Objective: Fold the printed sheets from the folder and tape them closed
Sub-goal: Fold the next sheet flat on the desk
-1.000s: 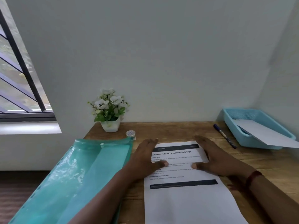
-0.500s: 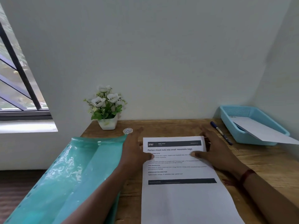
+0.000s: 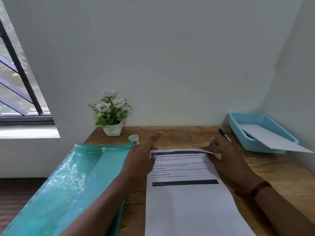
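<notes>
The printed sheet (image 3: 185, 198) is laid flat on the wooden worktop (image 3: 265, 169), text side up, with its near end cut off at the bottom of the view. Its far right corner is pinched by the right hand (image 3: 225, 160): thumb and fingers (image 3: 215, 145) are closed on the paper, and that corner is lifted and curled off the wood. The left hand (image 3: 140, 160) is laid at the sheet's far left corner, fingers (image 3: 156, 137) stretched out, nothing gripped. The teal folder (image 3: 73, 188) is seen just left of the sheet, hanging past the worktop's edge. A tape roll (image 3: 133, 138) stands just beyond the folder, near a flower pot (image 3: 112, 129). A pen (image 3: 225, 135) lies beside a blue tray (image 3: 238, 133), in which white paper (image 3: 276, 142) is held.
</notes>
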`<state>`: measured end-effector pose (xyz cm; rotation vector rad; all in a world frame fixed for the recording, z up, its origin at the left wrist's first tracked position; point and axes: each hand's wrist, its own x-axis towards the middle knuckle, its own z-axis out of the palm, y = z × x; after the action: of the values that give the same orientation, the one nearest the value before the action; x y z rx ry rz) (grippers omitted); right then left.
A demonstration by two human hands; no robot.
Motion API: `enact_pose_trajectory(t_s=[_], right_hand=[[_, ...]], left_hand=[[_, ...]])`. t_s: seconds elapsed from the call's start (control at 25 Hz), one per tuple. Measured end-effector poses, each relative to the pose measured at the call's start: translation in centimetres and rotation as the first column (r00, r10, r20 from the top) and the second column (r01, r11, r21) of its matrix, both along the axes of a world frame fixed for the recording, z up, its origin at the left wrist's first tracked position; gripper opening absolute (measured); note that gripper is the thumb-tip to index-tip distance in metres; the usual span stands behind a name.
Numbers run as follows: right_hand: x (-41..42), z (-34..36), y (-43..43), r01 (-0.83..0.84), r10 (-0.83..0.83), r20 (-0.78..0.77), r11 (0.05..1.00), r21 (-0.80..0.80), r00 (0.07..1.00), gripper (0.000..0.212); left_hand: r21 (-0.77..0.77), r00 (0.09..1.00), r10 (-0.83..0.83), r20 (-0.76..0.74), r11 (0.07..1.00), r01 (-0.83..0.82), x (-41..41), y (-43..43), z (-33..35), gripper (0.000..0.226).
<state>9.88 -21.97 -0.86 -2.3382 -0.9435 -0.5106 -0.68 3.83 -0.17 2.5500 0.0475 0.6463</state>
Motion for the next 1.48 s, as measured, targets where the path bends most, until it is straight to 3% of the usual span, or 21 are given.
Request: enact_pose_trajectory(t_s=[0.12, 0.28, 0.52, 0.72, 0.96, 1.16, 1.32, 1.48], right_hand=[[-0.1, 0.0, -0.4, -0.052, 0.062, 0.052, 0.983, -0.176, 0.997, 0.025], [0.1, 0.1, -0.4, -0.120, 0.130, 0.000, 0.916, -0.384, 0.992, 0.039], [-1.0, 0.2, 0.4, -0.116, 0.076, -0.099, 0.860, -0.498, 0.992, 0.047], [-1.7, -0.1, 1.0, -0.144, 0.023, -0.189, 0.738, -0.659, 0.982, 0.068], [-3.3, -1.2, 2.5, -0.221, 0.051, -0.269, 0.724, -0.654, 0.962, 0.092], [-4.1, -2.4, 4.2, -0.297, 0.155, -0.269, 0.707, -0.641, 0.951, 0.082], [-4.5, -2.3, 4.6, -0.289, 0.129, -0.297, 0.749, -0.596, 0.946, 0.074], [-4.3, -1.8, 4.1, -0.249, 0.068, -0.313, 0.772, -0.585, 0.947, 0.092]], left_hand=[[0.220, 0.996, -0.050, -0.072, 0.973, 0.065, 0.0, -0.2, 0.2, 0.055], [0.409, 0.986, -0.021, -0.163, 0.908, 0.087, 0.2, -0.6, -0.2, 0.052], [0.480, 0.946, -0.023, -0.324, 0.857, 0.186, -0.2, -1.1, -0.3, 0.035], [0.445, 0.822, 0.034, -0.568, 0.853, 0.272, -1.0, -3.0, -1.0, 0.071], [0.437, 0.841, -0.027, -0.540, 0.845, 0.308, -0.5, -3.2, -2.5, 0.064], [0.421, 0.857, -0.076, -0.509, 0.847, 0.326, 0.5, -3.3, -3.3, 0.058], [0.421, 0.866, -0.055, -0.497, 0.857, 0.296, 0.6, -3.4, -3.5, 0.056], [0.436, 0.860, 0.041, -0.508, 0.874, 0.216, 0.3, -3.5, -3.6, 0.061]])
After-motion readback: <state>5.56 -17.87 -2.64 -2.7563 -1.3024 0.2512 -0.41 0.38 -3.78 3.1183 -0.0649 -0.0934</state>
